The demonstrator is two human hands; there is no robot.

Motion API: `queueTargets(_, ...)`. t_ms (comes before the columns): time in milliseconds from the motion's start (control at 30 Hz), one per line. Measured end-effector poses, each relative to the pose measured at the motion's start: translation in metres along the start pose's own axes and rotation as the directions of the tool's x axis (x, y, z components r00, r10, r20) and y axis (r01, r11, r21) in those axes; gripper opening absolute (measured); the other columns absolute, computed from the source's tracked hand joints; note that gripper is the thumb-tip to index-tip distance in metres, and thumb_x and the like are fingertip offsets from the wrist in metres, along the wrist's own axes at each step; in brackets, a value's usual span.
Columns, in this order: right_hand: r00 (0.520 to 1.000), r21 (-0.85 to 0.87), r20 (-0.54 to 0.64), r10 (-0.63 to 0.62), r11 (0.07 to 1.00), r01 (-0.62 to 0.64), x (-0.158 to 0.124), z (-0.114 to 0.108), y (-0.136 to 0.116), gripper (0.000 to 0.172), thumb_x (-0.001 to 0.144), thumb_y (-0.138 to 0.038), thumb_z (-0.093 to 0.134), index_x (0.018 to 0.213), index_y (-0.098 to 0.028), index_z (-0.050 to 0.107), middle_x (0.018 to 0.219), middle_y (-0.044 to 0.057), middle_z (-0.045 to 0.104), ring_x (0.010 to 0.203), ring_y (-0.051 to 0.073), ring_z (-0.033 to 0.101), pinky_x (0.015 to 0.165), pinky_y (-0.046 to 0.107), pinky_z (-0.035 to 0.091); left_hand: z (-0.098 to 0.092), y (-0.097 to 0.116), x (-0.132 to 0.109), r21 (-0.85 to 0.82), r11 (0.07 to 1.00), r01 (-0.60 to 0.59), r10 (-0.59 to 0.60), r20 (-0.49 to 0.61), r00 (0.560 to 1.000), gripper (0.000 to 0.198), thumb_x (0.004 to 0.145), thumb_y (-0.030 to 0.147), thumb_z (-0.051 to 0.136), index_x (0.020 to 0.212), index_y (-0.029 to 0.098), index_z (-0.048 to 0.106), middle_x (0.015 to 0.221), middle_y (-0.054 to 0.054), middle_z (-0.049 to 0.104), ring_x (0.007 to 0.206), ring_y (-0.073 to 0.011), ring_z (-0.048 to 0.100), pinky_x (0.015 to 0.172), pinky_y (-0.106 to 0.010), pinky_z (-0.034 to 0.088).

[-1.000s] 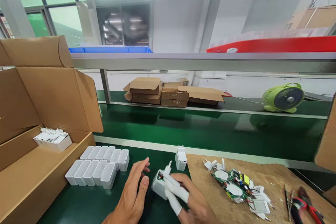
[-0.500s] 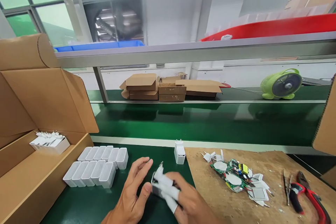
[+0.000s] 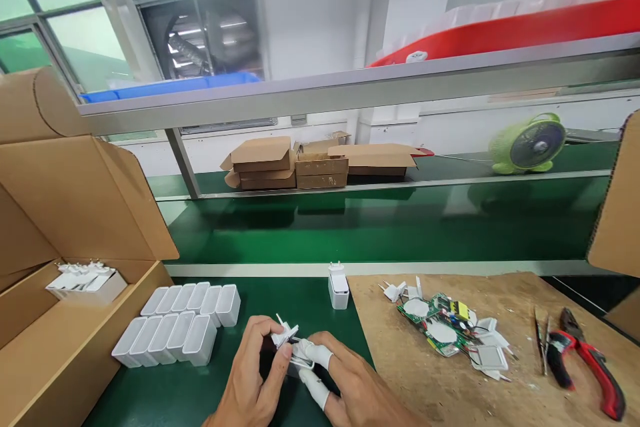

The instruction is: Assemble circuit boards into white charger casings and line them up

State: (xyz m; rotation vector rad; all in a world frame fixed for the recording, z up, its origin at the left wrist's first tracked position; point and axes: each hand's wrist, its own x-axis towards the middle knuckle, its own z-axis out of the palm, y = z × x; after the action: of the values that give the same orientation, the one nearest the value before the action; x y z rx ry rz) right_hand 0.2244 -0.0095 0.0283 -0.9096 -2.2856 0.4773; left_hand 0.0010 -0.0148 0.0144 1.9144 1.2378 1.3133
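Note:
My left hand (image 3: 255,373) and my right hand (image 3: 345,383) meet low in the middle, both closed on one white charger plug (image 3: 286,340) with its prongs pointing up. Two fingers of my right hand wear white finger cots. Left of my hands stand two rows of empty white charger shells (image 3: 175,323) on the green mat. A single assembled white charger (image 3: 339,287) stands upright just beyond my hands.
An open cardboard box (image 3: 60,347) at left holds several finished chargers (image 3: 83,280). On a wooden board (image 3: 500,387) at right lie circuit boards and white parts (image 3: 450,330), tweezers (image 3: 540,340) and red-handled pliers (image 3: 585,360). Beyond the conveyor belt (image 3: 380,227) sit flat cartons (image 3: 300,163) and a green fan (image 3: 527,143).
My left hand, open a second ago, has closed onto the charger held by my right hand. The view has tilted and shifted slightly left.

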Motion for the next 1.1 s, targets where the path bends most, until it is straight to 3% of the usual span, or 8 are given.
queueTargets(167, 0.999, -0.026, 0.046, 0.025, 0.999, -0.023, 0.004, -0.001, -0.004, 0.04, 0.093, -0.004, 0.051, 0.122, -0.025, 0.066, 0.123, 0.007, 0.068, 0.104, 0.022, 0.072, 0.094, 0.034, 0.062, 0.001, 0.0, 0.001, 0.002, 1.0, 0.004, -0.004, 0.007, 1.0, 0.016, 0.11, 0.036, 0.051, 0.115, 0.024, 0.06, 0.106, -0.005, 0.062, 0.089, -0.0212, 0.065, 0.082, -0.033, 0.056)
queueTargets(300, 0.993, 0.132, 0.053, 0.105, 0.985, -0.111, 0.007, -0.006, -0.002, 0.025, 0.1, -0.017, 0.059, 0.12, -0.027, 0.069, 0.113, 0.003, 0.07, 0.098, 0.018, 0.071, 0.09, 0.029, 0.061, 0.002, -0.001, 0.001, -0.003, 1.0, 0.004, -0.004, 0.009, 1.0, 0.015, 0.111, 0.036, 0.05, 0.113, 0.024, 0.059, 0.104, -0.005, 0.061, 0.087, -0.0204, 0.064, 0.081, -0.033, 0.055)
queueTargets(700, 0.998, 0.02, 0.04, 0.042, 0.999, -0.043, 0.0, -0.002, -0.001, 0.049, 0.093, -0.008, 0.056, 0.137, -0.029, 0.061, 0.136, 0.006, 0.065, 0.113, 0.021, 0.072, 0.103, 0.031, 0.059, 0.001, -0.003, 0.002, -0.03, 0.999, 0.039, -0.038, 0.034, 0.999, 0.021, 0.112, 0.041, 0.048, 0.109, 0.024, 0.06, 0.1, -0.003, 0.06, 0.085, -0.0201, 0.062, 0.082, -0.033, 0.053)
queueTargets(833, 0.994, 0.213, 0.032, 0.104, 0.971, -0.108, 0.006, 0.005, 0.003, 0.041, 0.092, -0.013, 0.056, 0.128, -0.029, 0.068, 0.13, 0.008, 0.065, 0.114, 0.023, 0.07, 0.106, 0.036, 0.058, 0.002, -0.016, 0.001, -0.079, 0.997, 0.019, -0.012, 0.088, 0.996, 0.034, 0.106, 0.052, 0.059, 0.126, 0.024, 0.059, 0.108, -0.006, 0.065, 0.094, -0.0237, 0.066, 0.088, -0.038, 0.057)
queueTargets(900, 0.972, 0.505, 0.015, 0.233, 0.837, -0.208, 0.01, 0.012, 0.005, 0.035, 0.093, -0.025, 0.062, 0.126, -0.026, 0.07, 0.123, 0.009, 0.068, 0.108, 0.024, 0.071, 0.1, 0.039, 0.06, 0.003, -0.022, -0.001, -0.099, 0.994, -0.047, 0.059, 0.12, 0.991, 0.077, 0.091, 0.058, 0.08, 0.151, 0.027, 0.044, 0.13, -0.011, 0.064, 0.113, -0.0303, 0.067, 0.101, -0.046, 0.057)
queueTargets(967, 0.906, 0.792, 0.114, 0.409, 0.513, -0.331, 0.013, 0.017, 0.005, 0.035, 0.091, -0.039, 0.069, 0.122, -0.021, 0.072, 0.111, 0.01, 0.073, 0.096, 0.025, 0.073, 0.09, 0.04, 0.062, 0.006, -0.025, -0.004, -0.079, 0.989, -0.121, 0.13, 0.12, 0.984, 0.105, 0.084, 0.053, 0.089, 0.164, 0.03, 0.026, 0.145, -0.014, 0.059, 0.128, -0.0348, 0.064, 0.11, -0.052, 0.054)
queueTargets(1033, 0.817, 0.904, 0.272, 0.508, 0.156, -0.398, 0.014, 0.019, 0.002, 0.04, 0.087, -0.049, 0.075, 0.113, -0.018, 0.074, 0.098, 0.01, 0.077, 0.084, 0.024, 0.073, 0.08, 0.038, 0.061, 0.01, -0.022, -0.005, -0.04, 0.98, -0.194, 0.196, 0.086, 0.977, 0.096, 0.093, 0.046, 0.081, 0.167, 0.034, 0.021, 0.147, -0.014, 0.059, 0.13, -0.0338, 0.063, 0.11, -0.053, 0.055)
queueTargets(1100, 0.765, 0.917, 0.355, 0.537, -0.041, -0.397, 0.015, 0.019, -0.003, 0.043, 0.081, -0.051, 0.083, 0.105, -0.016, 0.074, 0.091, 0.009, 0.078, 0.076, 0.022, 0.072, 0.074, 0.036, 0.059, 0.013, -0.018, -0.004, -0.004, 0.963, -0.268, 0.268, 0.025, 0.963, 0.08, 0.102, 0.046, 0.07, 0.166, 0.035, 0.023, 0.14, -0.012, 0.065, 0.123, -0.0306, 0.067, 0.104, -0.051, 0.059)
